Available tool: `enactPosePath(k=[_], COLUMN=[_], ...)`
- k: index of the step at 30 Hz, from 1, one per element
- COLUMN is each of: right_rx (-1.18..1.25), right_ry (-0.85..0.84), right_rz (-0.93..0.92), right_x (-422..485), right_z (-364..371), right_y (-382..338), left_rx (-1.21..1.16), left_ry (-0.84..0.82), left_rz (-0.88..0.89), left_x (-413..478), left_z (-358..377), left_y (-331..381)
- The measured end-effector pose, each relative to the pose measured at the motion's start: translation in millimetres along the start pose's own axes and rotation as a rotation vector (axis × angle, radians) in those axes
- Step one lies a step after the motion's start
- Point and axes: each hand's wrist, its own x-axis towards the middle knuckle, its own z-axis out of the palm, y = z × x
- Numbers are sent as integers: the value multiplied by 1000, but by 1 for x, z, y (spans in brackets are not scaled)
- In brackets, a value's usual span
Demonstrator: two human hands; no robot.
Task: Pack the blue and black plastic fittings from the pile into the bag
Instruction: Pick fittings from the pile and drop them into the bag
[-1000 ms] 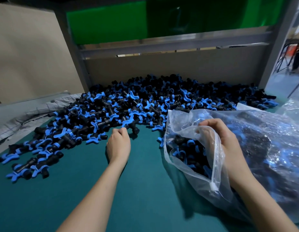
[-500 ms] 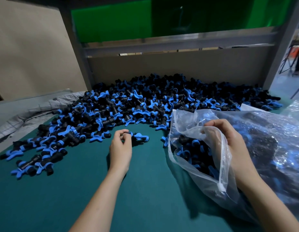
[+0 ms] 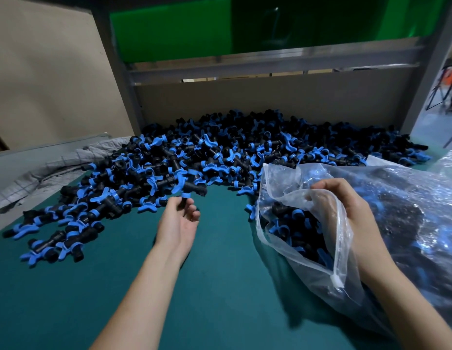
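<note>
Fittings (image 3: 245, 152) mostly lay in the pile (image 3: 149, 173) on the green table (image 3: 220, 286), but one fitting (image 3: 192, 188) had just been lifted from its near edge, pinched by the left hand (image 3: 178, 221); the right hand (image 3: 346, 205) gripped the part-filled bag (image 3: 278, 173) open, ready for the drop.

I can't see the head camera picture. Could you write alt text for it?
A left hand pinches one blue and black fitting at the edge of a big pile on a green table. The right hand holds open a clear bag partly filled with fittings.
</note>
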Motion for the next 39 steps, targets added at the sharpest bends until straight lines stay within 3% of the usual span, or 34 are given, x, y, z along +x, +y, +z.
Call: enactPosePath(k=[3,7,39], right_rx=[-2,-12,20], right_ry=[2,7,-4], right_rz=[4,7,1], right_x=[-1,0,-1], right_z=[0,0,0], right_y=[0,0,-1], left_rx=[-223,-310,-188], left_ry=[6,-20,-59], left_rz=[-137,-198,-189], left_x=[1,2,5], left_z=[-3,-2,-1], left_y=[1,0,-6])
